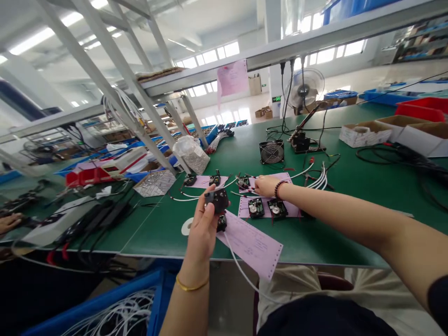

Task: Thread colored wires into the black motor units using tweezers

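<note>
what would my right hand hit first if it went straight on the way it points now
Your right hand would most likely meet the small black assembly on the pink sheet, right by its fingertips; whether they already touch is unclear.

Green tabletop [168, 224], pink papers [254, 242], white cables [241, 270]
</note>
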Motion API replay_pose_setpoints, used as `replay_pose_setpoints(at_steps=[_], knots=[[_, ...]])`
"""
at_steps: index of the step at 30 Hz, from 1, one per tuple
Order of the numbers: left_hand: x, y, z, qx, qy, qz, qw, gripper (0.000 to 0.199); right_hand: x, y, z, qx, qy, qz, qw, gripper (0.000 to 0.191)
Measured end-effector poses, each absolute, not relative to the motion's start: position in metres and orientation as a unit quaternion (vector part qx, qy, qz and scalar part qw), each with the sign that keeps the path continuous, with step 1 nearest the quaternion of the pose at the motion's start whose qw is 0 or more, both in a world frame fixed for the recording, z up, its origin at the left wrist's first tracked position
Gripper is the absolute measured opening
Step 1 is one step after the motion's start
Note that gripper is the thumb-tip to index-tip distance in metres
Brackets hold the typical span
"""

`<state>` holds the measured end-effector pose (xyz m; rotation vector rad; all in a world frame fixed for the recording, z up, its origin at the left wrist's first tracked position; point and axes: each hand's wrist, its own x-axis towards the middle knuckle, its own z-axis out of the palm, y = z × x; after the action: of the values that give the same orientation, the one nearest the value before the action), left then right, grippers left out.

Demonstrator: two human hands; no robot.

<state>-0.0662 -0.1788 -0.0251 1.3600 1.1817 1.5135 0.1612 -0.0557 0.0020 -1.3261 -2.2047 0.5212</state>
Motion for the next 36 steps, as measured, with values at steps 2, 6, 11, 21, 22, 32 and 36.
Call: replay_pose_setpoints(at_steps=[2,6,11,21,22,32,36], knots=[[-0.058,-0.194,-0.027,0.430,0.407,0.632,0.500,0.065,0.159,-0.054,0.003,-0.499,-0.817,0.168,0.236,0.033],[-0.036,-0.216,-0.029,0.280,0.331,0.636,0.639,0.064,0.175,-0.078,0.014,-0.516,-0.818,0.114,0.228,0.025],[-0.003,-0.235,-0.040,0.178,0.267,0.629,0.708,0.051,0.221,-0.185,0.012,-0.412,-0.820,0.177,0.354,0.024],[0.030,-0.256,-0.046,0.192,0.278,0.608,0.718,0.050,0.240,-0.272,-0.032,-0.426,-0.661,0.422,0.451,0.028],[0.031,-0.257,-0.046,0.193,0.277,0.608,0.719,0.050,0.241,-0.271,-0.032,-0.425,-0.656,0.428,0.453,0.030],[0.037,-0.263,-0.041,0.213,0.261,0.624,0.705,0.050,0.239,-0.271,-0.031,-0.429,-0.677,0.409,0.436,0.019],[0.039,-0.264,-0.040,0.233,0.273,0.645,0.675,0.048,0.241,-0.272,-0.031,-0.436,-0.699,0.386,0.416,0.018]])
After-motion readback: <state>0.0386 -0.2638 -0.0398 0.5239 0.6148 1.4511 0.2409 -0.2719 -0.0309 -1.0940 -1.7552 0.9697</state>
